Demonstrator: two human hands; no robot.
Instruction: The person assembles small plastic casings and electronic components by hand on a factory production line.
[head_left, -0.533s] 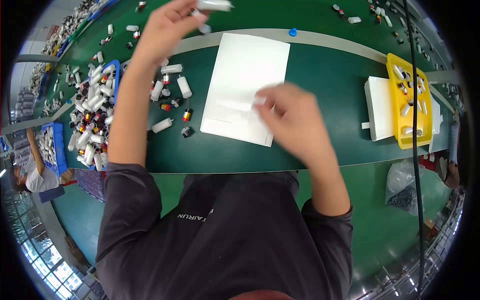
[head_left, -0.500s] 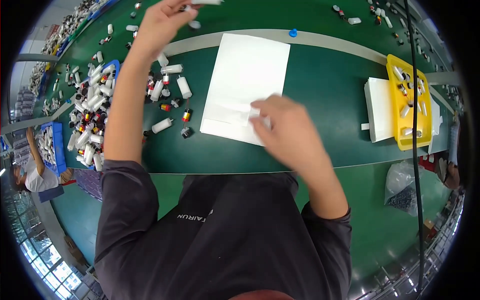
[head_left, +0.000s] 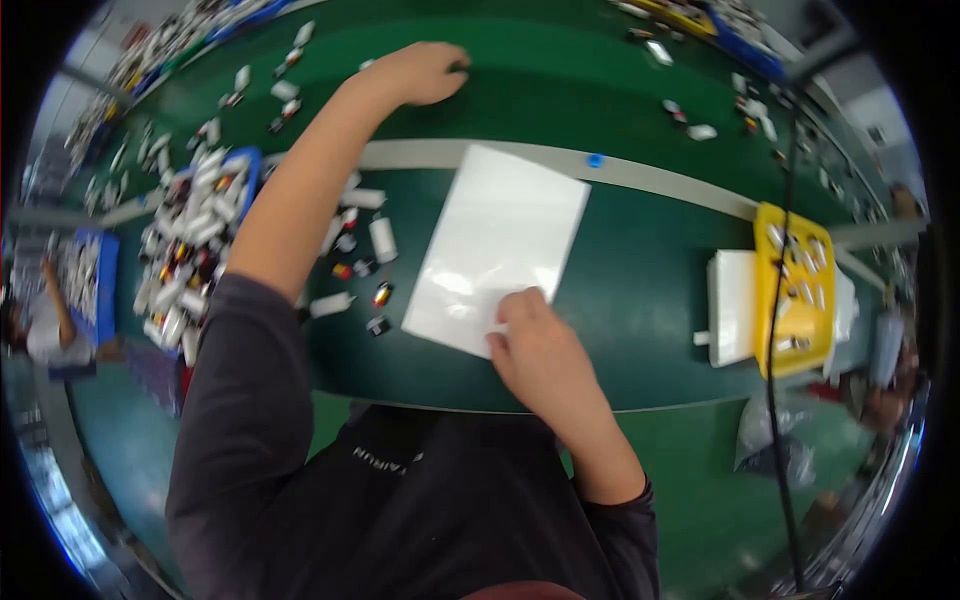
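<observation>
My left hand [head_left: 425, 73] reaches far out over the green belt, fingers bent and thumb apart from them; nothing shows between them. On the near table lies a glossy white sheet [head_left: 500, 230], tilted slightly. My right hand [head_left: 545, 350] is at its near right corner with curled fingers over the surface. Whatever thumb and forefinger may pinch there is too small to make out. Left of the sheet are scattered several white bottle-like cylinders [head_left: 383, 240] and small dark pieces with red and yellow bands [head_left: 382, 294].
A blue bin [head_left: 245, 170] heaped with such parts stands left. To the right, a yellow tray [head_left: 824, 345] with a few parts sits beside a white stack [head_left: 732, 310]. A grey rail [head_left: 680, 180] with a blue knob [head_left: 596, 160] edges the belt. A black cable [head_left: 785, 250] hangs on the right.
The white cylinder in my left hand is gone from it, and that hand has moved right. My right hand stays by the sheet's near right part. The whole view has shifted.
</observation>
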